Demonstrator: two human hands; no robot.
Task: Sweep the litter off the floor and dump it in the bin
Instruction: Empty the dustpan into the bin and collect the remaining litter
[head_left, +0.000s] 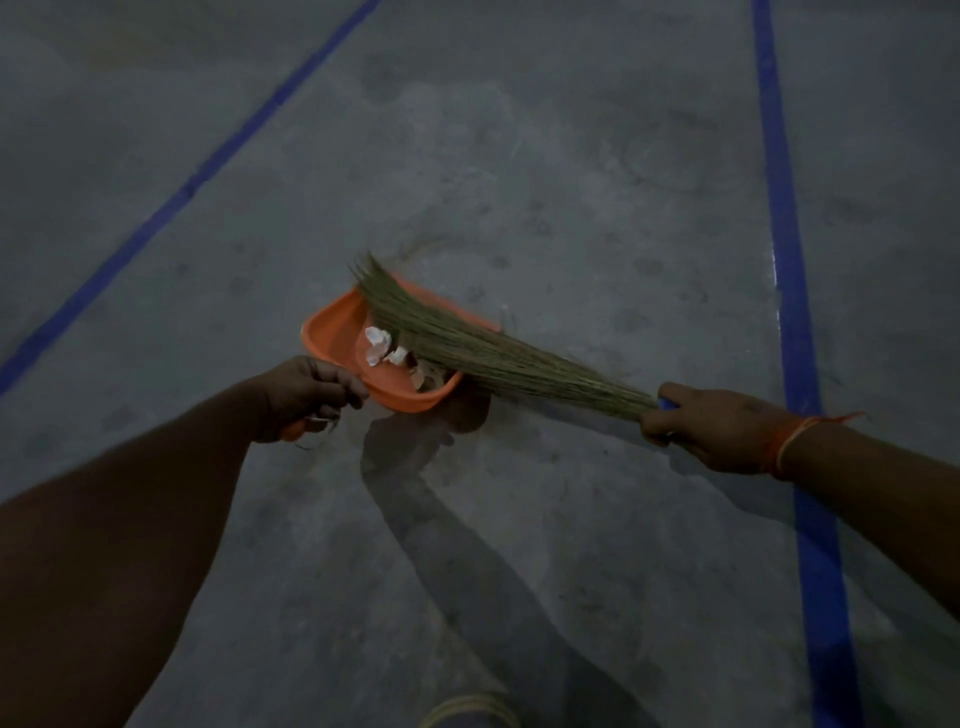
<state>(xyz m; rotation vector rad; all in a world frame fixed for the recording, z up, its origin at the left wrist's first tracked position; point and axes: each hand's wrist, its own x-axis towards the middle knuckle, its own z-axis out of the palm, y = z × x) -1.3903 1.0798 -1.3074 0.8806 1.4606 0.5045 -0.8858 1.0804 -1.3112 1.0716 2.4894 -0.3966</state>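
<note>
The left hand (306, 397) is closed around the handle of an orange plastic dustpan (340, 332), fingers curled over the top of the handle and knuckles facing up; only a sliver of orange handle shows below the palm. The dustpan is held up off the grey concrete floor (519, 156), tilted, with its shadow falling on the floor below it.

The right hand (711, 428) is wrapped tightly around the blue grip end of a dry grass broom (467, 345), fingers folded under and thumb side toward the bristles. A thin orange thread bracelet (789, 441) circles that wrist. The broom's bristles fan out from the hand toward the left and lie across the dustpan's open mouth and far rim, their tips reaching past its far edge.

Crumpled white paper scraps (378, 345) and some paler litter sit inside the dustpan, against the near side of the bristles, toward the pan's back wall.

Two blue painted lines (784, 260) run along the floor, one on the right passing beneath the right wrist, the other slanting away at the left.
</note>
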